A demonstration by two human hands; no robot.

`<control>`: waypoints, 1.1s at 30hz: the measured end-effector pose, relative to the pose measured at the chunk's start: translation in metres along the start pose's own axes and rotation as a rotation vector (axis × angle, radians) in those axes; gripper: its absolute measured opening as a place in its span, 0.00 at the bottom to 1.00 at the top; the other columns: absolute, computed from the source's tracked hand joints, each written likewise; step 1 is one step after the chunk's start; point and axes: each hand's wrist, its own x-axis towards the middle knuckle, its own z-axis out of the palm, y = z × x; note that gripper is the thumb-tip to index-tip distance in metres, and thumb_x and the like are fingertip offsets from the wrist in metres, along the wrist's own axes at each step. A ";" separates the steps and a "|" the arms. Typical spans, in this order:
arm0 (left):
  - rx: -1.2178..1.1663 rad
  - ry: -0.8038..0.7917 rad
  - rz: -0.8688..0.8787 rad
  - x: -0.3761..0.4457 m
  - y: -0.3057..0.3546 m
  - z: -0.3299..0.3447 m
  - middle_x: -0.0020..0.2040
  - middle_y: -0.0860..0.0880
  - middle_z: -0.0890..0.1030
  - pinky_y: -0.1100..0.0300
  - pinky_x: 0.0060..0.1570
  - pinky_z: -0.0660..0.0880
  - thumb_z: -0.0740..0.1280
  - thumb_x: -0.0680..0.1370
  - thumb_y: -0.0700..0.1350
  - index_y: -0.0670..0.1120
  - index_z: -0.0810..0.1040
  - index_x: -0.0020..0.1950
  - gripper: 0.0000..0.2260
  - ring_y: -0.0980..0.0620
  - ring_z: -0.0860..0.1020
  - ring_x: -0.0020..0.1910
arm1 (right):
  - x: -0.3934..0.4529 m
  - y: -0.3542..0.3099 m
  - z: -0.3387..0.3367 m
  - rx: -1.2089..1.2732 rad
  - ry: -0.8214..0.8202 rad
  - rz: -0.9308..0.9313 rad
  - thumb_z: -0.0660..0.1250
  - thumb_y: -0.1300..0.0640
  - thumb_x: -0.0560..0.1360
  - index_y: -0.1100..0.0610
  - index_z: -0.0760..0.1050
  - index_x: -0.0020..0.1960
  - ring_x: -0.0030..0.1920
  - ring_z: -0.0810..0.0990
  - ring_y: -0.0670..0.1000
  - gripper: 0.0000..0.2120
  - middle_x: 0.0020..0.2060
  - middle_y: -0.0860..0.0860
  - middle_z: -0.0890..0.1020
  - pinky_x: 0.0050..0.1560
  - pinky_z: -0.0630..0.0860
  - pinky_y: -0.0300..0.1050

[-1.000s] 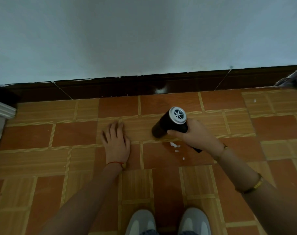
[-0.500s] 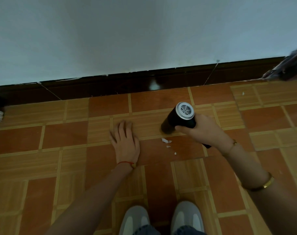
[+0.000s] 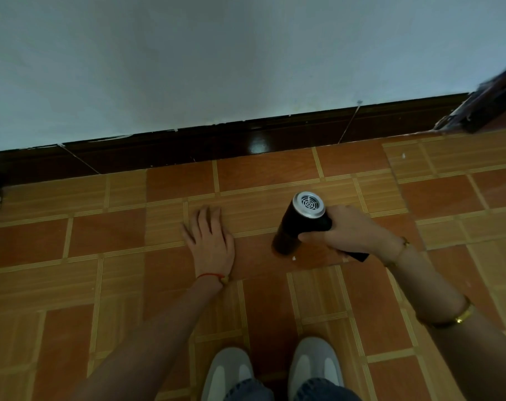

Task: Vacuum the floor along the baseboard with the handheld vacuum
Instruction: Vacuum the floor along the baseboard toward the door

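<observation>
Right hand [image 3: 350,231] curls round the black cylindrical handheld vacuum with a silver vented end cap [image 3: 299,224], grip closed on its body, nozzle down on the orange-and-tan tiled floor [image 3: 107,235], well short of the dark glossy baseboard [image 3: 188,149]. Left hand [image 3: 210,241] lies flat, fingers spread, bracing on the floor. One small white scrap [image 3: 294,258] sits just beside the nozzle. Recommendation: keep the nozzle flush, cover that scrap, then work slowly toward the baseboard edge.

Right hand [image 3: 350,231] grips handheld vacuum [image 3: 299,224]; left hand [image 3: 210,241] flat on floor [image 3: 101,256].
</observation>
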 end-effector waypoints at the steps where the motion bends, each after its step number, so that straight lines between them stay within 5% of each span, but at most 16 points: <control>1: 0.001 -0.004 0.000 0.000 -0.001 0.000 0.74 0.42 0.66 0.32 0.73 0.51 0.55 0.78 0.49 0.47 0.65 0.74 0.24 0.40 0.61 0.75 | -0.001 0.000 0.001 -0.007 0.004 -0.003 0.71 0.42 0.73 0.51 0.74 0.46 0.28 0.76 0.42 0.13 0.29 0.45 0.77 0.33 0.70 0.36; 4: 0.001 -0.022 0.006 0.000 0.000 -0.002 0.74 0.43 0.66 0.31 0.73 0.52 0.53 0.78 0.50 0.47 0.65 0.74 0.24 0.41 0.60 0.75 | -0.002 0.001 0.001 -0.013 0.045 -0.012 0.71 0.41 0.72 0.50 0.75 0.54 0.34 0.76 0.42 0.17 0.36 0.45 0.78 0.36 0.69 0.38; 9: 0.005 -0.028 0.015 0.000 -0.001 -0.003 0.74 0.43 0.66 0.32 0.73 0.51 0.52 0.79 0.50 0.46 0.65 0.75 0.24 0.41 0.60 0.75 | -0.007 0.003 -0.007 -0.048 -0.054 0.020 0.72 0.43 0.72 0.51 0.76 0.52 0.26 0.78 0.40 0.15 0.33 0.47 0.80 0.30 0.71 0.37; 14: 0.013 -0.017 0.019 0.000 -0.002 -0.003 0.73 0.43 0.66 0.33 0.74 0.50 0.53 0.79 0.50 0.46 0.65 0.75 0.24 0.41 0.61 0.75 | -0.009 0.003 -0.009 -0.052 -0.136 0.053 0.71 0.43 0.73 0.52 0.76 0.52 0.25 0.78 0.48 0.15 0.32 0.55 0.83 0.30 0.77 0.44; 19: 0.014 -0.011 0.056 0.002 -0.007 -0.005 0.73 0.43 0.67 0.33 0.74 0.51 0.55 0.79 0.50 0.46 0.67 0.73 0.23 0.41 0.62 0.74 | 0.004 -0.001 0.008 -0.017 0.203 -0.009 0.69 0.40 0.73 0.48 0.72 0.49 0.34 0.73 0.39 0.14 0.34 0.41 0.75 0.33 0.67 0.37; 23: 0.019 -0.010 0.065 0.004 -0.015 -0.010 0.72 0.43 0.68 0.33 0.74 0.51 0.54 0.79 0.50 0.46 0.67 0.73 0.23 0.42 0.62 0.74 | 0.016 -0.009 0.014 0.131 0.095 -0.056 0.70 0.44 0.74 0.48 0.70 0.49 0.31 0.74 0.41 0.12 0.32 0.43 0.76 0.32 0.67 0.35; 28: 0.013 0.013 0.019 0.008 -0.027 -0.012 0.72 0.43 0.68 0.32 0.73 0.52 0.54 0.78 0.50 0.46 0.67 0.72 0.23 0.41 0.63 0.73 | 0.045 -0.016 0.031 0.246 0.359 -0.021 0.69 0.44 0.75 0.52 0.73 0.53 0.35 0.77 0.45 0.14 0.35 0.46 0.78 0.35 0.71 0.39; 33: -0.017 0.006 0.010 0.007 -0.026 -0.013 0.73 0.43 0.68 0.33 0.73 0.52 0.54 0.79 0.50 0.46 0.67 0.74 0.23 0.41 0.63 0.74 | 0.069 -0.037 0.037 0.240 0.214 -0.187 0.69 0.46 0.75 0.54 0.75 0.57 0.32 0.75 0.41 0.15 0.34 0.44 0.77 0.34 0.71 0.38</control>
